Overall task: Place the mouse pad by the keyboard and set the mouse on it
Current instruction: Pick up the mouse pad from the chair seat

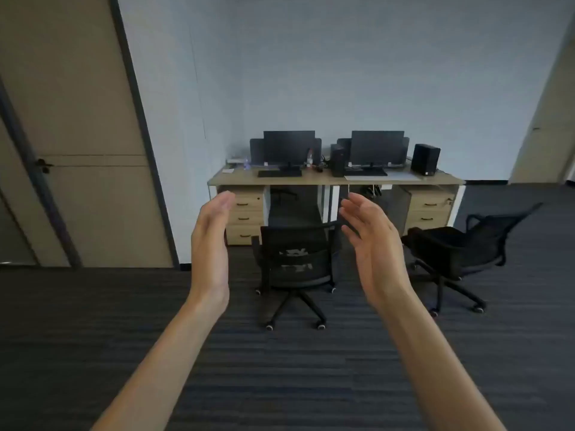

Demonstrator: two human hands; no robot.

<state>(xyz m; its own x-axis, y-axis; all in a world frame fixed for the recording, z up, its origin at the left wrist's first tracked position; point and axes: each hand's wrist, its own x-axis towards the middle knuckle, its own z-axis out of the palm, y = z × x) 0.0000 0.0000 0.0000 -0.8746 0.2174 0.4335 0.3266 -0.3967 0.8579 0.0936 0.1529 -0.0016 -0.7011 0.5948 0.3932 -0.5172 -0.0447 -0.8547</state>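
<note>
A long wooden desk (336, 181) stands against the far wall, several steps away. Two black keyboards lie on it, the left keyboard (279, 173) under one monitor and the right keyboard (368, 172) under the other. A pale flat sheet (401, 176), perhaps the mouse pad, lies right of the right keyboard. A small dark object (318, 170) between the keyboards may be the mouse; it is too small to tell. My left hand (211, 244) and my right hand (370, 244) are raised in front of me, palms facing each other, fingers apart, both empty.
Two black office chairs stand before the desk, one (295, 262) straight ahead and one (457, 250) turned to the right. Two monitors (289, 147) (377, 147), a small computer tower (337, 163) and a black box (424, 159) are on the desk. A door (77, 135) is at left.
</note>
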